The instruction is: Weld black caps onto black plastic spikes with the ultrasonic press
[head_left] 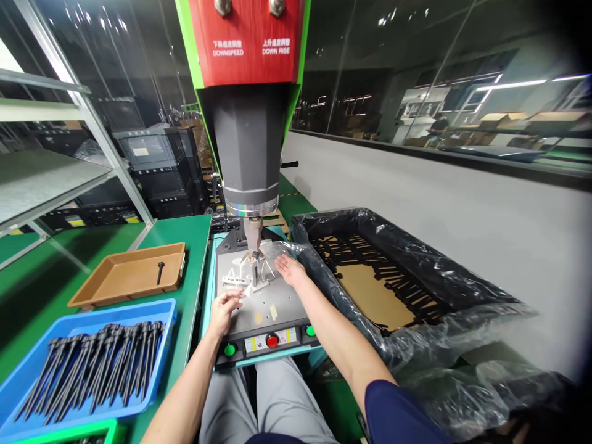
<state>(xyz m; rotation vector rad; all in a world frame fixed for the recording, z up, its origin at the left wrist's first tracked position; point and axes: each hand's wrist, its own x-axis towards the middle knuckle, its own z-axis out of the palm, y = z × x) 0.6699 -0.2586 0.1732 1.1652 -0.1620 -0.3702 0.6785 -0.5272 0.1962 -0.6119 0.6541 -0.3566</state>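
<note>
I sit at a press with a red and green head (247, 43) and a grey horn (253, 234) that points down onto a grey work plate (263, 302). A thin black rod (256, 268) stands in the white fixture (238, 277) under the horn. My left hand (225, 310) rests on the plate's left edge with its fingers curled, beside the fixture. Nothing shows in it. My right hand (290, 269) lies flat and open just right of the fixture, not touching the rod.
A blue tray (28, 370) at the left holds several black rods (102, 364). Behind it a brown tray (134, 290) holds one rod (160, 272). A plastic-lined bin (416, 259) at the right holds rods on cardboard. Green (230, 349) and red (272, 340) buttons line the front panel.
</note>
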